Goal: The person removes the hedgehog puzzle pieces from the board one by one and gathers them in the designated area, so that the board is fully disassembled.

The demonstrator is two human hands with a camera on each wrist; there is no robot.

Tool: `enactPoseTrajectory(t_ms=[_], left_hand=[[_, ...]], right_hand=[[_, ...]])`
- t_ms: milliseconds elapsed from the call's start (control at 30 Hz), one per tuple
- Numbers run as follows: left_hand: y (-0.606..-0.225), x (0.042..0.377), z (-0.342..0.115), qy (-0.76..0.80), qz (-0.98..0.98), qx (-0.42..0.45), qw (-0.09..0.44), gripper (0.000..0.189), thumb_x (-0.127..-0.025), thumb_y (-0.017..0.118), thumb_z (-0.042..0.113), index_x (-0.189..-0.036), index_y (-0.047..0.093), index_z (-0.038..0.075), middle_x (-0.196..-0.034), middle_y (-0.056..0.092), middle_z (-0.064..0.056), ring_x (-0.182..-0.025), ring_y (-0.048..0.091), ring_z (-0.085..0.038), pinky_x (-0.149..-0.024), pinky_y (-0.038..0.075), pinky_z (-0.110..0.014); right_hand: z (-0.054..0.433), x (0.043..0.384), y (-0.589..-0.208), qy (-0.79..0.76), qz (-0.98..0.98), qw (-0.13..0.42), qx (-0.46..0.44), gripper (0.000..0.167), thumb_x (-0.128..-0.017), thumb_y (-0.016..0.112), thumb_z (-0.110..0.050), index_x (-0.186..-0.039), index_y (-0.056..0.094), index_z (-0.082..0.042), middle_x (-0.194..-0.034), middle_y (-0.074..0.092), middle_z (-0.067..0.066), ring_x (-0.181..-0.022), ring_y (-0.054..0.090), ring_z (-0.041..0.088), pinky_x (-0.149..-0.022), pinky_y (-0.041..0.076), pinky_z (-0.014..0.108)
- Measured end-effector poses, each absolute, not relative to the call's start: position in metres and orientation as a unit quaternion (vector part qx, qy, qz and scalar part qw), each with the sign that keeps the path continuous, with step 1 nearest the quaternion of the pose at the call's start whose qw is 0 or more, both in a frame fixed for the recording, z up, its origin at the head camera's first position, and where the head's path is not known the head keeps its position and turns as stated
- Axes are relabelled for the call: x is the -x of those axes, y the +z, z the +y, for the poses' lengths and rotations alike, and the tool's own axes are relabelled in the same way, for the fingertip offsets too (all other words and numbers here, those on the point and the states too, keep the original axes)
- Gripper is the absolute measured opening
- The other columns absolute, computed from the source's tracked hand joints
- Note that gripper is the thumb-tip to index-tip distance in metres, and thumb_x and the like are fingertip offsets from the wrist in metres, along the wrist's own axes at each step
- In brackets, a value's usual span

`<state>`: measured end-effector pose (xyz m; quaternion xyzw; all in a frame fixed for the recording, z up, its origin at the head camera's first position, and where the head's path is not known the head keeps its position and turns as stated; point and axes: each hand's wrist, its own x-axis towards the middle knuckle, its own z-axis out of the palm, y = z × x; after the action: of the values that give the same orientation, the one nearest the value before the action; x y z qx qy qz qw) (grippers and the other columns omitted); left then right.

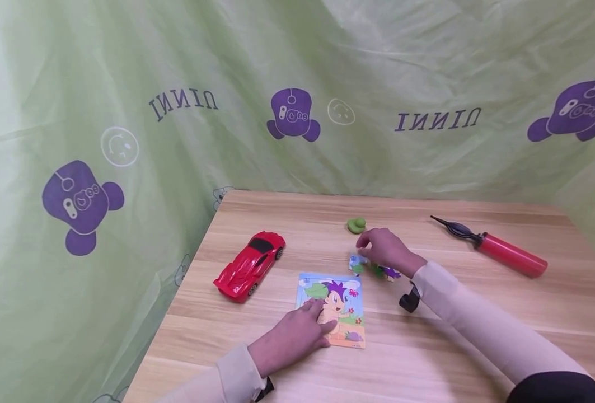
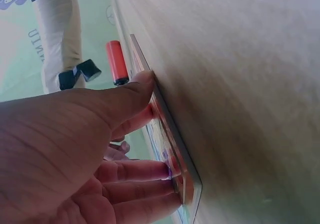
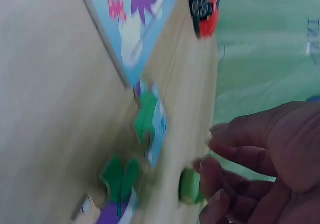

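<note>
A square jigsaw puzzle board with a purple-haired cartoon hedgehog lies flat on the table. My left hand rests on its left part, covering some of the picture; the left wrist view has the thumb at the board's edge and the extended fingers on its face. My right hand hovers over loose puzzle pieces beyond the board, fingers loosely bent and nothing between them. One blue and green piece lies near the board's corner, and a green and purple piece is beside it.
To the left of the board stands a red toy car. A small green figure sits just beyond my right hand. At the right lies a red hand pump with a black nozzle. Green printed cloth hangs behind the wooden table.
</note>
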<state>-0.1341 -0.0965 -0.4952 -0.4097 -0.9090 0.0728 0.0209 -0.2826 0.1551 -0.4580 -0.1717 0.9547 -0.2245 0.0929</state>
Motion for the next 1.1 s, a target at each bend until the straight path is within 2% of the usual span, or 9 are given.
enactPoseTrajectory(t_ms=[100,233,367,467,700,833,1100], left_hand=[[-0.497,0.134,-0.095,0.085,-0.907,0.411,0.024,0.041,-0.098,0.057,0.052,-0.134,0.064,0.035,-0.139,0.059,-0.014,-0.125,0.063,-0.027,-0.087,0.061,-0.033],[-0.495,0.134,-0.095,0.078,-0.908,0.41,0.018,0.041,-0.098,0.058,0.051,-0.135,0.064,0.033,-0.139,0.058,-0.015,-0.126,0.062,-0.028,-0.087,0.061,-0.034],[-0.496,0.133,-0.095,0.047,-0.909,0.414,0.008,0.041,-0.098,0.058,0.049,-0.136,0.063,0.033,-0.138,0.058,-0.014,-0.124,0.062,-0.026,-0.083,0.062,-0.033],[-0.498,0.134,-0.096,0.056,-0.907,0.417,0.016,0.042,-0.099,0.058,0.049,-0.138,0.061,0.034,-0.137,0.057,-0.014,-0.122,0.063,-0.025,-0.081,0.062,-0.033],[-0.499,0.137,-0.096,0.109,-0.895,0.432,0.033,0.043,-0.099,0.055,0.049,-0.142,0.051,0.047,-0.133,0.058,-0.017,-0.121,0.065,-0.029,-0.076,0.063,-0.033],[-0.499,0.138,-0.095,0.116,-0.889,0.442,0.034,0.043,-0.1,0.055,0.048,-0.143,0.05,0.048,-0.131,0.058,-0.019,-0.121,0.064,-0.031,-0.077,0.063,-0.034],[-0.495,0.139,-0.092,0.117,-0.888,0.444,0.03,0.043,-0.098,0.058,0.05,-0.14,0.052,0.046,-0.127,0.06,-0.019,-0.116,0.066,-0.029,-0.076,0.063,-0.033]], right_hand=[[0.149,0.267,-0.462,-0.226,0.945,0.089,0.22,0.012,-0.091,0.071,-0.016,-0.1,0.076,-0.01,-0.095,0.076,0.004,-0.081,0.065,0.013,-0.078,0.057,0.035],[0.137,0.239,-0.472,-0.226,0.923,0.106,0.293,0.009,-0.09,0.071,-0.015,-0.097,0.076,-0.013,-0.085,0.072,-0.003,-0.074,0.061,0.008,-0.071,0.055,0.026],[0.131,0.211,-0.483,-0.196,0.922,0.102,0.318,0.015,-0.091,0.071,-0.018,-0.104,0.076,-0.013,-0.088,0.067,-0.006,-0.074,0.052,0.006,-0.067,0.048,0.023],[0.129,0.198,-0.486,-0.167,0.931,0.077,0.317,0.018,-0.089,0.073,-0.021,-0.105,0.076,-0.013,-0.093,0.067,-0.004,-0.078,0.052,0.007,-0.072,0.05,0.026],[0.128,0.189,-0.485,-0.104,0.935,0.067,0.334,0.032,-0.088,0.077,-0.031,-0.113,0.071,-0.01,-0.101,0.064,0.001,-0.085,0.053,0.011,-0.079,0.055,0.032],[0.127,0.188,-0.483,-0.112,0.931,0.075,0.34,0.033,-0.088,0.077,-0.03,-0.113,0.07,-0.009,-0.1,0.063,0.001,-0.085,0.053,0.011,-0.079,0.054,0.032],[0.119,0.2,-0.484,-0.156,0.931,0.13,0.302,0.024,-0.084,0.081,-0.024,-0.089,0.061,-0.01,-0.082,0.054,-0.001,-0.075,0.047,0.014,-0.067,0.043,0.028]])
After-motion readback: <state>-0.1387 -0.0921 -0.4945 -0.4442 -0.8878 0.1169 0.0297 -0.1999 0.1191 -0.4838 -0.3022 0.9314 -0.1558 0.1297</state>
